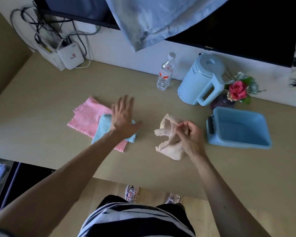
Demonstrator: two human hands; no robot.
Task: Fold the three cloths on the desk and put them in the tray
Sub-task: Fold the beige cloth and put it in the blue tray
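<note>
A pink cloth (86, 117) lies flat on the desk at the left. On top of it lies a light blue cloth (102, 129), partly hidden under my left hand (123, 118), which hovers over it flat with fingers spread. A crumpled beige cloth (167, 135) sits at the middle of the desk. My right hand (190, 132) pinches its upper edge between thumb and fingers. The blue tray (237, 129) stands to the right of the beige cloth with nothing in it.
A light blue kettle (202, 81), a clear water bottle (166, 72) and a vase of flowers (236, 93) stand along the back of the desk. A white router (70, 57) with cables sits at the back left. The desk's front edge (143, 183) is near my body.
</note>
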